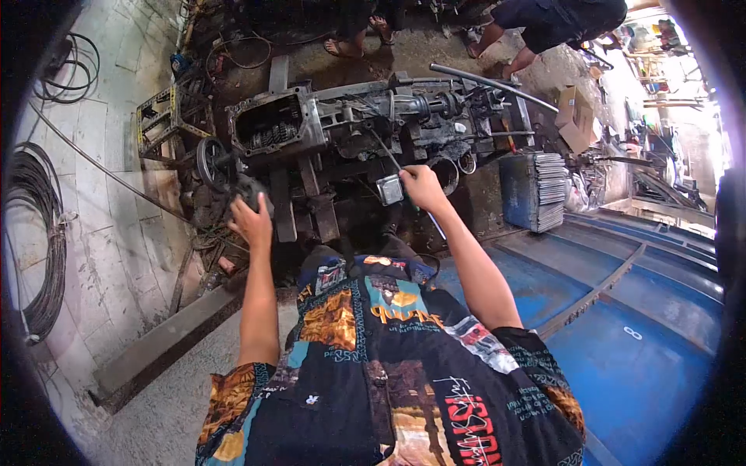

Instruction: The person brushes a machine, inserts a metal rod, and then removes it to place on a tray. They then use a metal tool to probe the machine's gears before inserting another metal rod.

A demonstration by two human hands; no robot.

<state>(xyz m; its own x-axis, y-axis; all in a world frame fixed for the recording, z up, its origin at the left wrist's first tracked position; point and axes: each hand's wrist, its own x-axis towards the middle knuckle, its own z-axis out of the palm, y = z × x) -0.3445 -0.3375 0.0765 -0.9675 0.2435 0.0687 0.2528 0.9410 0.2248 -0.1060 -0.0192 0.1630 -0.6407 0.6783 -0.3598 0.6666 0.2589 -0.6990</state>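
My left hand (251,223) has its fingers closed on a dark, greasy metal part (247,189) beside a round black wheel (211,164). What that part is, I cannot make out. In my right hand (424,189) is a long thin metal rod (386,150), slanting up and left towards the machinery; its lower end shows below the hand. Just left of that hand sits a small square pale metal piece (389,189). Ahead lies an opened gearbox (305,132) with gears (273,134) visible inside, joined to a long shaft assembly (420,105).
A metal pipe (497,85) crosses at the back right, near a cardboard box (575,116). A finned metal block (535,192) stands by blue panels (622,311). A yellow-edged frame (162,120) and coiled cable (39,233) are left. Other people's legs (522,58) show behind.
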